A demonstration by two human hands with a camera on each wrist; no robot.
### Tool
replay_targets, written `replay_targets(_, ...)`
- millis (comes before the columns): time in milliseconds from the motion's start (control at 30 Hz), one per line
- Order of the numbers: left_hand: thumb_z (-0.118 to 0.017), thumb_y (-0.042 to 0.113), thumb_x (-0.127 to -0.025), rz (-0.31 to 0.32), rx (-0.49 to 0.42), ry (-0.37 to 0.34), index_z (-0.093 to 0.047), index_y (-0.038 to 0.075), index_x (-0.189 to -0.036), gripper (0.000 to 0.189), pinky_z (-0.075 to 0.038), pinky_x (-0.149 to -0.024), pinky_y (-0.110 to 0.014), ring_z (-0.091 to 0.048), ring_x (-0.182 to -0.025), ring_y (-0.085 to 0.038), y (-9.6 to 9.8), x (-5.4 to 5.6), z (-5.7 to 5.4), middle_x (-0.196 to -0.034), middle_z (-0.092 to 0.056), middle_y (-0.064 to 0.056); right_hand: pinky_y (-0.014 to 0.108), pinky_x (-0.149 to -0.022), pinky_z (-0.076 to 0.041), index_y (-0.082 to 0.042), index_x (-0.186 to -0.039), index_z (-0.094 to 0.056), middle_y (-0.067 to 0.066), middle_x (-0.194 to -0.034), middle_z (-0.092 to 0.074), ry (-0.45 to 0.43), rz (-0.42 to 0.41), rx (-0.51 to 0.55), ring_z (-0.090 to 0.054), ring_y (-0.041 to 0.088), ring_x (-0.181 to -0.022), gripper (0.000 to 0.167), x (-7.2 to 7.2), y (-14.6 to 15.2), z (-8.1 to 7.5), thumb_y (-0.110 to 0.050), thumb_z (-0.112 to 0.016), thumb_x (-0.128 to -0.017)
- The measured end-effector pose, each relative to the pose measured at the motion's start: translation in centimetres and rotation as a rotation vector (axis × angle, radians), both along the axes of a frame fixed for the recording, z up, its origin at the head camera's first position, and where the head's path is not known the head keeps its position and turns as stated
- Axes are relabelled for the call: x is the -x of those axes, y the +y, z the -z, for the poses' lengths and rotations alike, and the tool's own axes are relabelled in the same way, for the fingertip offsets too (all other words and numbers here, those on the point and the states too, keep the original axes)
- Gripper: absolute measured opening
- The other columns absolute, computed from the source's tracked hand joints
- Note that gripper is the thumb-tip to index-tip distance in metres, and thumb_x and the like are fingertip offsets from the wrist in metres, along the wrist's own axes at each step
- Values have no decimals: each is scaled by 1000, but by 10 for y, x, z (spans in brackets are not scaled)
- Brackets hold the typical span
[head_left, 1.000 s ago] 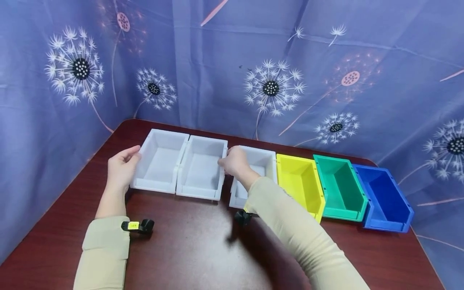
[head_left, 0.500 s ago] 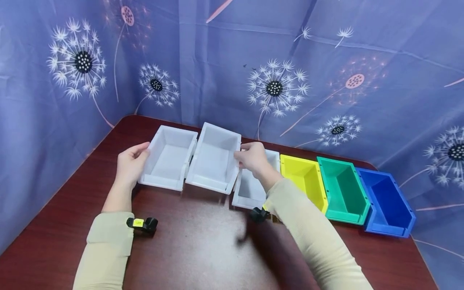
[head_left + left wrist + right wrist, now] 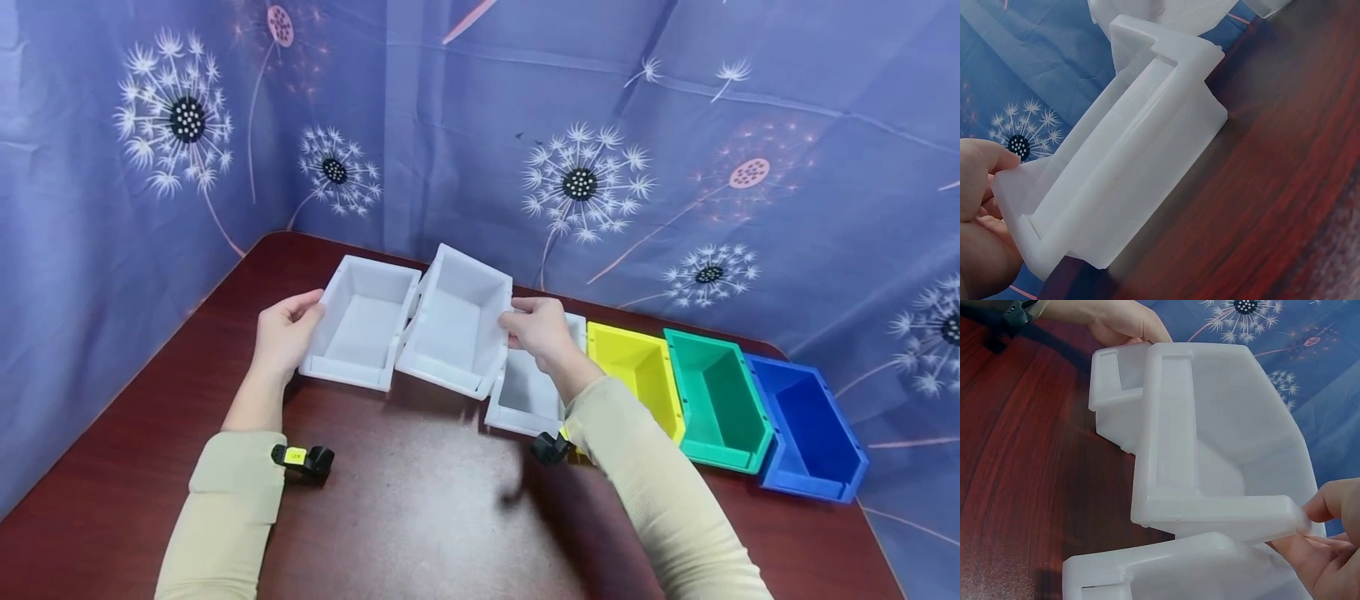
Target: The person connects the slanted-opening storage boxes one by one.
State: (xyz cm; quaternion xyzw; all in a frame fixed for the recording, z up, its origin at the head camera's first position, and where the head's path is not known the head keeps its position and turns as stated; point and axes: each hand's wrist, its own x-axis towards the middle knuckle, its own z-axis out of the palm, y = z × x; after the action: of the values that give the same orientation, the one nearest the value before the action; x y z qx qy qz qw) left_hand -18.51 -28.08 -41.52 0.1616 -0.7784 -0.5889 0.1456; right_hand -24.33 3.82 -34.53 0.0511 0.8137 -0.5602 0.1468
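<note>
At right fingers (image 3: 516,323), white bin (image 3: 454,321) lengthwise, lip (image 3: 441,373) nearward.

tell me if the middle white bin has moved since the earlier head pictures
Yes. In the head view, the middle white bin has moved up and to the right, closer to the yellow bin.

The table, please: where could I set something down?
Bare table lies between left sleeve and right sleeve, before the white bins, and left of the left sleeve. Crowded: the far side, with those bins, yellow bin, green bin, blue bin, left hand and right hand.
</note>
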Motion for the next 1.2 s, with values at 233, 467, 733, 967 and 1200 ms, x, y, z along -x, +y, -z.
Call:
replay_targets(233,-55,20,-94,-10,-4,-14,-59,6,-129,38,-43,-75,-8,-53,-87,4,0,3,3,-121,-62,-17,37,-83,-55,-2,-137,-47,14,-129,-58,6,-4,6,-64,25,-103,54,-1,-1,1,-8,-59,-85)
replay_targets(467,-55,20,-94,-3,-6,-7,-59,5,-129,38,-44,-76,-8,-54,-89,3,-1,3,5,-123,-62,-18,38,-82,-55,-4,-137,-49,13,-130,-58,18,16,-16,-65,25,-100,53,3,-2,0,-9,-60,-85)
replay_targets(733,-56,20,-93,12,-5,9,-59,5,-128,38,-43,-77,-8,-54,-89,5,-1,2,3,-123,-63,-16,36,-80,-56,-4,-137,-49,12,-132,-56,26,-31,-83,-65,24,-97,52,4,-3,-6,-10,-59,-86)
replay_targets(967,-56,19,-94,38,-20,14,-59,6,-129,38,-43,-79,-7,-53,-91,5,-1,1,1,-124,-62,-16,38,-79,-56,-1,-137,-47,15,-132,-56,28,-96,-167,-66,31,-101,52,4,-3,-18,-13,-60,-88)
replay_targets(1200,-56,17,-93,50,-13,32,-59,3,-128,37,-43,-76,-6,-53,-89,6,-2,3,4,-121,-62,-19,34,-73,-57,1,-131,-54,16,-124,-61,44,-139,-282,-66,27,-94,47,6,-8,-31,-13,-62,-87)
